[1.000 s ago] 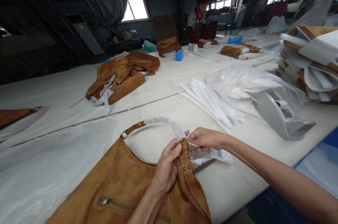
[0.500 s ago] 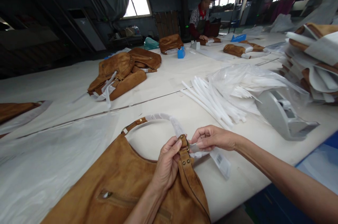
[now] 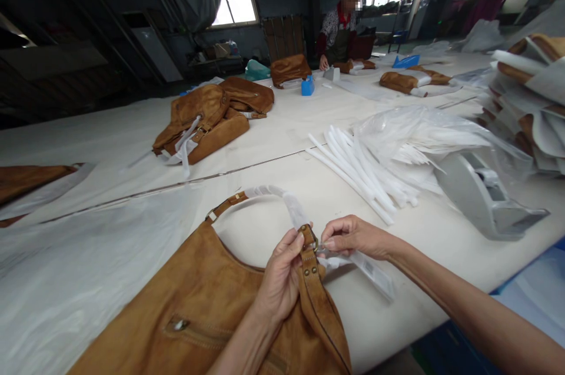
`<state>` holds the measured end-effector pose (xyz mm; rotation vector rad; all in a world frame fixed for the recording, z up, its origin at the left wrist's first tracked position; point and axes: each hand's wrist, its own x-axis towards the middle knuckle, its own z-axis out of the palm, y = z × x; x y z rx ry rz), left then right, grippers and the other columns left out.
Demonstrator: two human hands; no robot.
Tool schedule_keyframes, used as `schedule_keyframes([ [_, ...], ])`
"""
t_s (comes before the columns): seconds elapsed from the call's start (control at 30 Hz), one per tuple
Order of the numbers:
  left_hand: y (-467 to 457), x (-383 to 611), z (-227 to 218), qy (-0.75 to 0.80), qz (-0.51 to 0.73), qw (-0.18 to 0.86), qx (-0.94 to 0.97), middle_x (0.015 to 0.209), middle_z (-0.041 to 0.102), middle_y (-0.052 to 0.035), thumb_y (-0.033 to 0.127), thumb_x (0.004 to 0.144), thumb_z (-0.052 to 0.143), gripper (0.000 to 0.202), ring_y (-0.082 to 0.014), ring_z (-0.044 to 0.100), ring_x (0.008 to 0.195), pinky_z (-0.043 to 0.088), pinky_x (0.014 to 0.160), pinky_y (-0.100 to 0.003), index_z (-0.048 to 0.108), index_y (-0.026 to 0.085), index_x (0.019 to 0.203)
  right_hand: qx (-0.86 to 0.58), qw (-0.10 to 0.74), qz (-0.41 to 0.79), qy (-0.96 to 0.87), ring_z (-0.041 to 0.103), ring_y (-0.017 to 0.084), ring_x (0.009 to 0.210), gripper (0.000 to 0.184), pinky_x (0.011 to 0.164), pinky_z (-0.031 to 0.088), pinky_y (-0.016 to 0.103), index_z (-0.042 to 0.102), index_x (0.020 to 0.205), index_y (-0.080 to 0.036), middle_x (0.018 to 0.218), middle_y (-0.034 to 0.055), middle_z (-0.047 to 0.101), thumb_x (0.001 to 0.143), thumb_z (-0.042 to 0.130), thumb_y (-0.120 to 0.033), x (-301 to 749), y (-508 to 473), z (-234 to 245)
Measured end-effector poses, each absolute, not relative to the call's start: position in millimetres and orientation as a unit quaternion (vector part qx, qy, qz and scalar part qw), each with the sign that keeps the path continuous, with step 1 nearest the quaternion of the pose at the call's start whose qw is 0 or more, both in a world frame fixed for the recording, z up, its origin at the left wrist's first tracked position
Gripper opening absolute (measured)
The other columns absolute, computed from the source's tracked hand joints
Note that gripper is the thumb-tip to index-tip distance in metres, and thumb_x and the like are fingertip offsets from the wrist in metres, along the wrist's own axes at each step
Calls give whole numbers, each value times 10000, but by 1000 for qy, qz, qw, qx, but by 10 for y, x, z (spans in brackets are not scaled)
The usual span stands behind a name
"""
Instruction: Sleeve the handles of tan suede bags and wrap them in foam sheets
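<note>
Left hand (image 3: pixel 280 281) pinches the strap (image 3: pixel 312 274) below the ring (image 3: pixel 310 238), right hand (image 3: pixel 353 235) grips what looks like clear wrap (image 3: pixel 373 270), so pull it snug.

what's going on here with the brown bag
The person's left hand pinches the ring tab of a tan suede handbag, and the right hand holds a clear labelled plastic strip at that ring. The handle is wrapped in white. Nearby lie white tubes and a tape dispenser; another person works at the far end.
</note>
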<state>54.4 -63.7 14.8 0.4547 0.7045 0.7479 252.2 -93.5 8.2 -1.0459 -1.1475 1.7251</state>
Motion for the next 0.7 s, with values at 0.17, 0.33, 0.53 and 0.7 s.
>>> schedule_keyframes([
  [0.17, -649, 550, 163, 327, 355, 852, 204, 828, 730, -20, 202, 634, 900, 415, -144, 690, 576, 600, 531, -214, 691, 152, 989, -393, 423, 674, -461, 394, 76, 561, 275, 523, 271, 233, 683, 857, -128, 716, 20, 656, 793, 755, -386, 2445, -934, 48],
  [0.33, -649, 563, 166, 319, 348, 855, 214, 792, 713, -31, 213, 656, 880, 422, -134, 666, 550, 575, 510, -203, 667, 132, 1012, -391, 447, 661, -457, 403, 67, 541, 278, 518, 256, 229, 663, 841, -140, 703, 9, 666, 807, 742, -404, 2326, -954, 81],
  [0.53, -680, 566, 171, 319, 360, 830, 281, 765, 658, -3, 277, 775, 779, 318, -116, 622, 550, 523, 502, -192, 573, 184, 999, -430, 446, 681, -390, 396, 59, 510, 285, 492, 217, 220, 634, 777, -140, 660, 9, 636, 756, 746, -402, 2270, -1035, 189],
  [0.7, -671, 554, 171, 327, 402, 772, 368, 718, 553, 62, 318, 822, 736, 293, -80, 534, 559, 472, 525, -167, 461, 226, 865, -423, 450, 718, -321, 371, 64, 479, 282, 455, 158, 233, 590, 693, -151, 584, -17, 537, 750, 707, -402, 2259, -1070, 268],
])
